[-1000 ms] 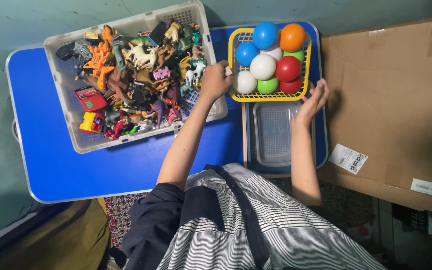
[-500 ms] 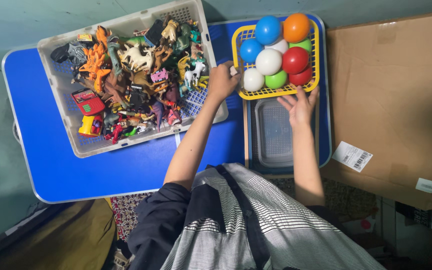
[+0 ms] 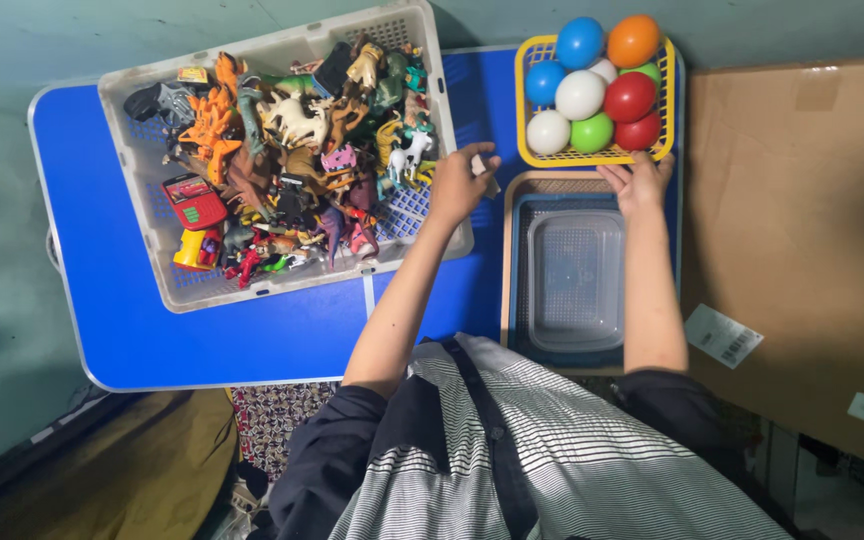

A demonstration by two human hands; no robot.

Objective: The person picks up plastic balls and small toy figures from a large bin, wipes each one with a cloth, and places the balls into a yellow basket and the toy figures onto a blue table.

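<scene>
My left hand (image 3: 460, 187) hovers at the right rim of a grey crate (image 3: 436, 90) full of small plastic animal toys (image 3: 292, 170). Its fingers are curled around a small pale object (image 3: 482, 166). My right hand (image 3: 638, 182) has its fingers spread, and the fingertips touch the near rim of a yellow basket (image 3: 526, 105). The basket holds several coloured balls, among them a blue one (image 3: 580, 42) and an orange one (image 3: 634, 40). Just below the basket, between my forearms, a clear plastic tub (image 3: 577, 280) sits in a dark blue tray (image 3: 518, 290).
Everything stands on a blue folding table (image 3: 252, 340). A large flat cardboard sheet (image 3: 802, 220) with a white label (image 3: 724, 335) lies to the right. A teal wall runs along the far side and the left.
The yellow basket has shifted farther from me. My left hand has left its left rim and drawn back toward the crate. My right hand has stayed at the basket's near edge.
</scene>
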